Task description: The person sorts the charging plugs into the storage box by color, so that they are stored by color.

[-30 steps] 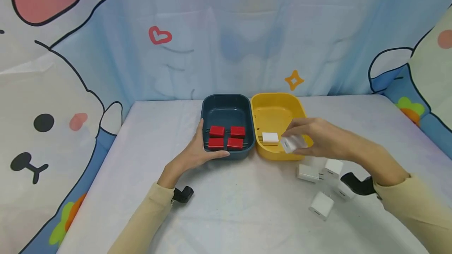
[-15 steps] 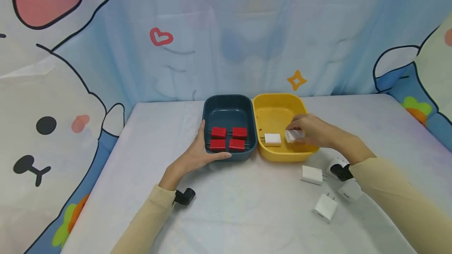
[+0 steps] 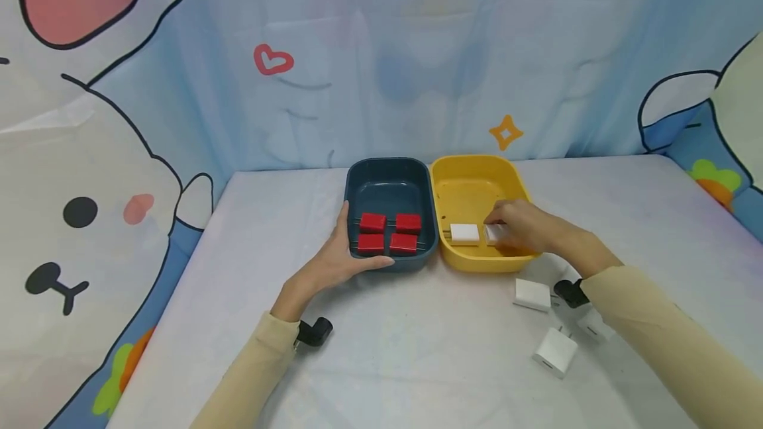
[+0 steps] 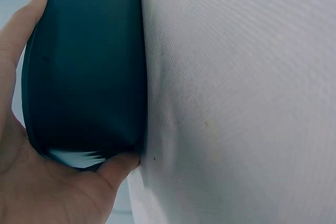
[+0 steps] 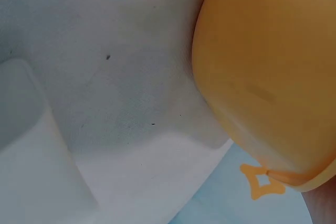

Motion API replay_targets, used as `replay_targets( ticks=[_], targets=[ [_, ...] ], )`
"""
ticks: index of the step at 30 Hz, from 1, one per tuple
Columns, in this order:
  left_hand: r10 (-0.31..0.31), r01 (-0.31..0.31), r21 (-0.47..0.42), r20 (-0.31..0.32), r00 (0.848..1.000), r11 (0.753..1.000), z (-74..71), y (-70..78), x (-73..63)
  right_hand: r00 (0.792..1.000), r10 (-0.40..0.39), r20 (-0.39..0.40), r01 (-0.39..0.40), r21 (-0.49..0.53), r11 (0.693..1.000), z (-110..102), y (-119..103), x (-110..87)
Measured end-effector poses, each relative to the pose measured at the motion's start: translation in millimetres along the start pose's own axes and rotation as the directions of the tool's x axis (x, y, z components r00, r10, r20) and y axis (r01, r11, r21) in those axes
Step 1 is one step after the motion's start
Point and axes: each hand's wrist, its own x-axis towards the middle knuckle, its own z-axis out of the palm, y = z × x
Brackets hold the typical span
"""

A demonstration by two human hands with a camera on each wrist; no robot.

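My left hand [image 3: 324, 267] holds the near left corner of a dark blue bin [image 3: 390, 194], thumb across its front wall, fingers along its left side. Several red plug-in chargers [image 3: 372, 222] lie in two rows inside, metal prongs showing. Beside it, touching, stands a yellow bin [image 3: 477, 187]. Inside that one lies a white charger [image 3: 463, 234] on its side. Just right of it, my right hand [image 3: 527, 227] pinches another white charger [image 3: 492, 235] low in the yellow bin; the fingers hide much of it. The right wrist view shows only the yellow bin's outer wall [image 5: 268, 66].
Loose white chargers lie on the pale cloth in front of the yellow bin: one close to it [image 3: 532, 295], one nearer me [image 3: 556, 352], one partly behind the right sleeve [image 3: 595, 326]. A printed curtain [image 3: 417, 85] hangs behind the bins.
My right hand has carried the white charger left and down into the yellow bin, beside the one lying there. The left hand stays on the dark blue bin.
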Motion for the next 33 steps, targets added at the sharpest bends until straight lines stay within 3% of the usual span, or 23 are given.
replay_targets(
  ticks=[8,13,20,22,25,28,33],
  targets=[
    [0.058,-0.057,-0.018,0.016,0.998,0.998,4.4,0.1,2.6,1.0,0.004,-0.021,-0.004,0.0,1.0,-2,1,-9.7],
    [0.026,-0.026,-0.014,0.012,1.0,1.0,6.5,-1.7,1.7,0.995,-0.046,-0.083,0.043,-0.033,0.999,-10,-10,-23.2],
    [0.017,-0.017,-0.017,0.016,1.0,1.0,4.3,-1.8,0.5,0.952,-0.18,-0.248,0.169,-0.067,0.983,-13,-44,-77.2],
    [0.028,-0.027,-0.019,0.011,1.0,0.999,2.1,-1.3,0.3,0.946,-0.197,-0.256,0.188,-0.06,0.98,-11,-51,-94.7],
    [0.055,-0.055,-0.026,0.004,0.998,0.998,-0.5,-0.7,1.0,0.964,-0.186,-0.189,0.184,-0.028,0.982,-5,-58,-115.9],
    [0.051,-0.051,-0.022,0.005,0.999,0.998,-1.4,0.2,0.5,0.988,-0.149,-0.049,0.15,0.011,0.989,3,-59,-131.4],
    [0.025,-0.025,-0.013,0.007,1.0,1.0,-1.0,0.8,-0.4,0.987,-0.112,0.114,0.104,0.072,0.992,14,-55,-146.4]
  ],
)
